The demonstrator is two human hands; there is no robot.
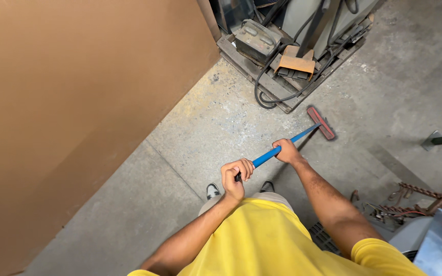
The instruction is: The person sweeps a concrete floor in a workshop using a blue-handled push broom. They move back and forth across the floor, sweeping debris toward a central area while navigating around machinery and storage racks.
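Note:
I hold a broom with a blue handle (265,156) and a red head (321,122) in both hands. My left hand (236,177) grips the near end of the handle, close to my chest. My right hand (287,152) grips it farther down, toward the head. The broom head rests on the grey concrete floor (221,122), just in front of a wooden pallet. My yellow shirt and the tips of my shoes show at the bottom of the view.
A big brown cardboard sheet (67,102) fills the left side. A wooden pallet (282,71) at the back carries a battery, black cables and rusty metal pieces. Tangled wires and scrap (410,204) lie at the right, beside a grey metal object.

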